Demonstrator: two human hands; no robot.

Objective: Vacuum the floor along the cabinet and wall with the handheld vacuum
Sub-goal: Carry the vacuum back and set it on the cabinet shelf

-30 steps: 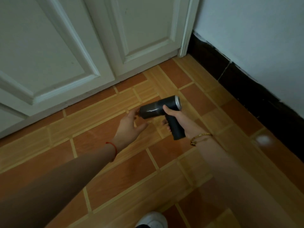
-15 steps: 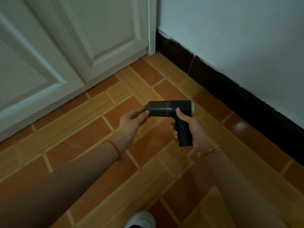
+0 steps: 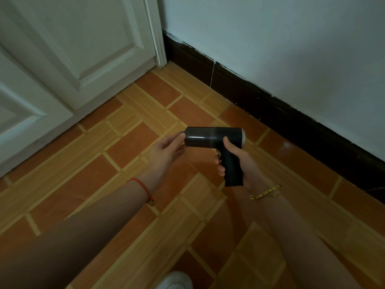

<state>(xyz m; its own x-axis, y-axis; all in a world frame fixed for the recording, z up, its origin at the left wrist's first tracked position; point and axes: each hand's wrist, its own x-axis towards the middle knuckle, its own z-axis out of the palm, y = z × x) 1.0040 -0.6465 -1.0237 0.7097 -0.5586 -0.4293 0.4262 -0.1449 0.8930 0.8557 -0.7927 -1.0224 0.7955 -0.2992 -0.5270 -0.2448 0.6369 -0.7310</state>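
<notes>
Handheld vacuum (image 3: pixel 215 136) held above floor (image 3: pixel 129 142), barrel now level, no longer tilted. Handle gripped by right hand (image 3: pixel 235 161); nozzle end at 9 o'clock pinched by left hand (image 3: pixel 164 152). Cabinet (image 3: pixel 73 49) at 11 o'clock, wall (image 3: pixel 281 49) at 1 o'clock, corner now nearer centre.

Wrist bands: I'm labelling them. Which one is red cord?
The thin red cord band on the left wrist; the right wrist's gold chain bracelet is metallic.
</notes>
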